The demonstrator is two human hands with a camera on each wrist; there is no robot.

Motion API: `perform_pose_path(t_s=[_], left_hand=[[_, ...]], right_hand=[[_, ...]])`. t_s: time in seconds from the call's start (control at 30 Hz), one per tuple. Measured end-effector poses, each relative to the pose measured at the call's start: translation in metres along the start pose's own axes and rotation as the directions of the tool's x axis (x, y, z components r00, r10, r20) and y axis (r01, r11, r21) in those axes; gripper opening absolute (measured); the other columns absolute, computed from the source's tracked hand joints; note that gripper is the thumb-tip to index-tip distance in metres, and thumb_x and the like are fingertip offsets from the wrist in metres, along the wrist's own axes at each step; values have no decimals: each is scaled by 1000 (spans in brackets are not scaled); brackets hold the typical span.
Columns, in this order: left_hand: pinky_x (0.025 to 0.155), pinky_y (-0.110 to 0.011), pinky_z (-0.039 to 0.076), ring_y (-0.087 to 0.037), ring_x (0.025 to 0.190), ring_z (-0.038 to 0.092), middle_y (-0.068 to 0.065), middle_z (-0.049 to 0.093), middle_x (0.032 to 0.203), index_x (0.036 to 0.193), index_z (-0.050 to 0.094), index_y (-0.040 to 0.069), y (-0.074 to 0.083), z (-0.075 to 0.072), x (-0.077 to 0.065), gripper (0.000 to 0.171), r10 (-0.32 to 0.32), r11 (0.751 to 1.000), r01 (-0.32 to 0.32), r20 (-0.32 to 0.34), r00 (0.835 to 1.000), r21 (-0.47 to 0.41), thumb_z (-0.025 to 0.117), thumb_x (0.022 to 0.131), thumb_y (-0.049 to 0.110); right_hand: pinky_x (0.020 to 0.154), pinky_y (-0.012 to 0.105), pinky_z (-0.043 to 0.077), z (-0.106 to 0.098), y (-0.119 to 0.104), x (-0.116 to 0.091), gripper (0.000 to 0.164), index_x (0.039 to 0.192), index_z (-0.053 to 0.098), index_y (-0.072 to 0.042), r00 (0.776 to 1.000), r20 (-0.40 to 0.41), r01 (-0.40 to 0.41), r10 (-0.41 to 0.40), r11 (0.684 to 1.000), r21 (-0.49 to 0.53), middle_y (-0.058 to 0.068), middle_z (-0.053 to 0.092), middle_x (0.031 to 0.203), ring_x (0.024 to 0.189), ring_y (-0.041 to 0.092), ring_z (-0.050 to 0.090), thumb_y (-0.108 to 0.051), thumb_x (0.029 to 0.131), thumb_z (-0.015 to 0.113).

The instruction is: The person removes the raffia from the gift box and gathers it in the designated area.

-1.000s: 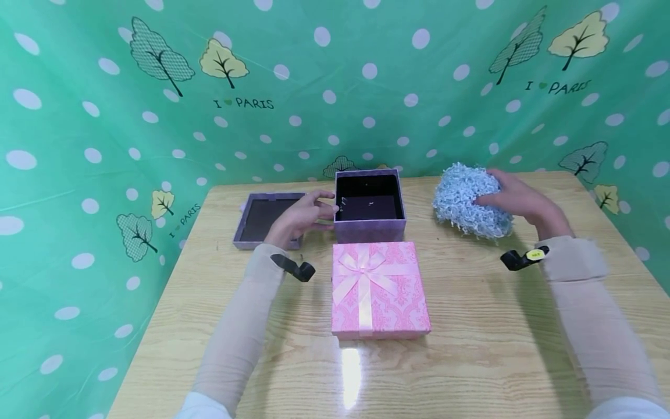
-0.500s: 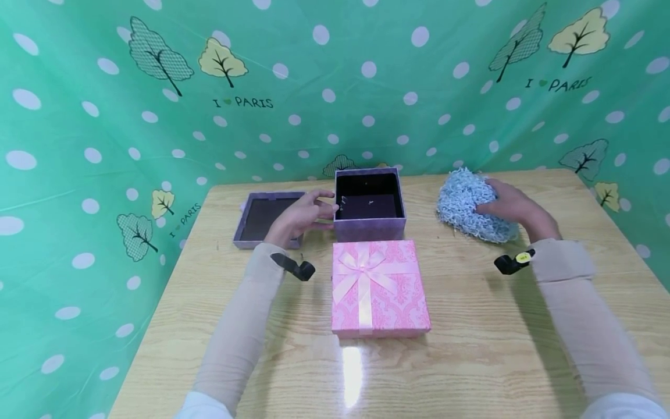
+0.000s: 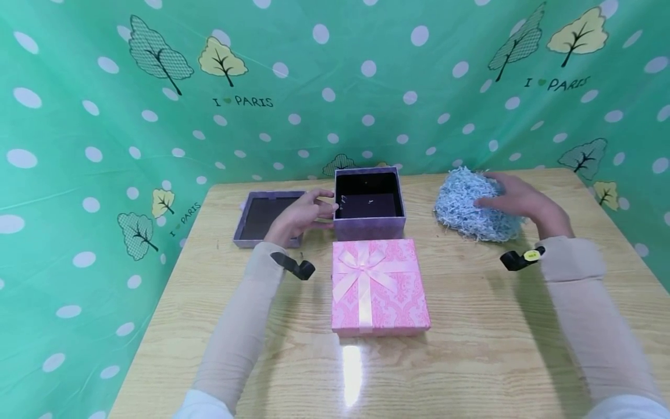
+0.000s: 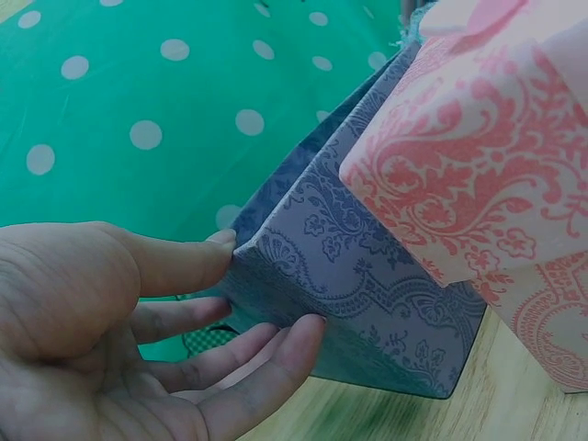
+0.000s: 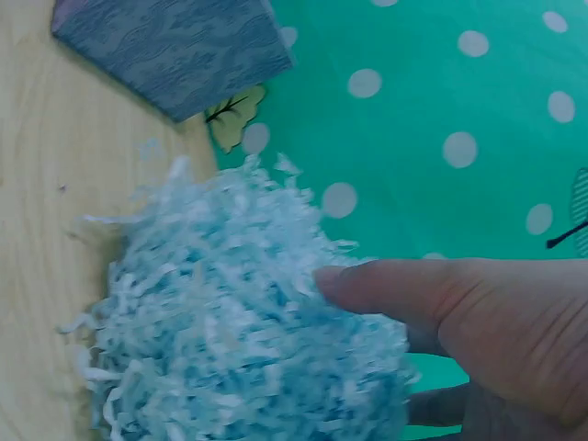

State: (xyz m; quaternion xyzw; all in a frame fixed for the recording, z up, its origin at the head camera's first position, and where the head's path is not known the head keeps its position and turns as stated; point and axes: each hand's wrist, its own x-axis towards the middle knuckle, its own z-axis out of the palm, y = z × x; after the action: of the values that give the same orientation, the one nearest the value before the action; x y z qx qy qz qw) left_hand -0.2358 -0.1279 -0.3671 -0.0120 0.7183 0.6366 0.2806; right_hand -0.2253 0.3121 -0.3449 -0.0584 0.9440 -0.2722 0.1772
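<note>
Shredded paper (image 3: 463, 205), heaped, long axis roughly crosswise

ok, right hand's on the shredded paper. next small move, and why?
I'd probably ease the right hand off the blue shredded paper: it seems to rest on the table, apart from the open purple box, whose floor shows pale scraps. The left hand is at that box's corner.

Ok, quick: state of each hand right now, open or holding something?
Left hand: open, touching the purple box.
Right hand: holding the blue shredded paper.
</note>
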Motion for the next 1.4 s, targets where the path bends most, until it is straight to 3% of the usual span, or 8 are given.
perform_pose_path(t_s=[0.13,0.27,0.4,0.6,0.77,1.03,1.2,1.4], left_hand=[[104,-52,44,-39,134,38,-21,40,141,143,32,8,0,0,-1,50,2,1000,-2,-4,1000,11,54,97,11],[104,-51,44,-39,133,40,-19,41,139,142,33,7,0,1,-1,49,1,1000,0,-11,1000,22,54,98,12],[105,-53,43,-39,128,43,-22,40,137,140,34,6,2,4,-3,47,3,999,-2,-28,1000,49,53,98,12],[104,-49,46,-36,120,50,-21,46,133,141,34,5,6,7,-8,47,11,982,6,-87,996,190,51,100,21],[103,-49,45,-38,125,48,-22,49,133,138,36,2,5,8,-18,46,40,963,-8,-114,993,270,49,100,23],[88,-41,51,-34,109,55,-19,56,116,122,49,4,-5,11,-43,31,57,931,-30,-65,996,363,48,101,27],[91,-45,52,-34,109,57,-18,58,113,120,50,2,-15,13,-58,30,74,932,-60,-25,997,357,49,99,23],[91,-42,55,-35,110,57,-20,56,117,122,49,-3,-28,17,-72,31,77,948,-86,40,996,307,47,99,18]], right_hand=[[102,72,26,-5,-5,-3,85,152,8,-2,996,-86,-6,5,1000,-6,34,12,152,132,58,18,-50,96,48],[99,73,29,-6,-11,-8,80,153,8,-7,980,-195,-9,28,995,97,30,10,155,134,56,19,-54,97,40],[100,69,33,-4,-22,-14,75,153,15,-10,958,-286,33,30,976,214,22,17,157,137,49,24,-52,97,41],[101,60,39,4,-45,-26,63,149,30,-13,937,-349,107,2,950,293,17,36,149,133,40,37,-45,98,47],[98,52,41,16,-57,-33,59,145,36,-11,947,-316,158,-55,938,310,16,41,142,128,35,41,-44,97,49],[93,42,46,43,-75,-43,51,140,42,-9,964,-217,210,-151,936,284,14,47,137,122,31,48,-37,98,52],[83,27,52,60,-84,-51,47,139,44,-9,966,-145,249,-214,920,302,15,52,133,114,29,55,-31,98,53],[87,29,53,81,-88,-57,45,138,44,-8,965,-58,258,-255,889,379,15,54,129,112,29,57,-25,98,54]])
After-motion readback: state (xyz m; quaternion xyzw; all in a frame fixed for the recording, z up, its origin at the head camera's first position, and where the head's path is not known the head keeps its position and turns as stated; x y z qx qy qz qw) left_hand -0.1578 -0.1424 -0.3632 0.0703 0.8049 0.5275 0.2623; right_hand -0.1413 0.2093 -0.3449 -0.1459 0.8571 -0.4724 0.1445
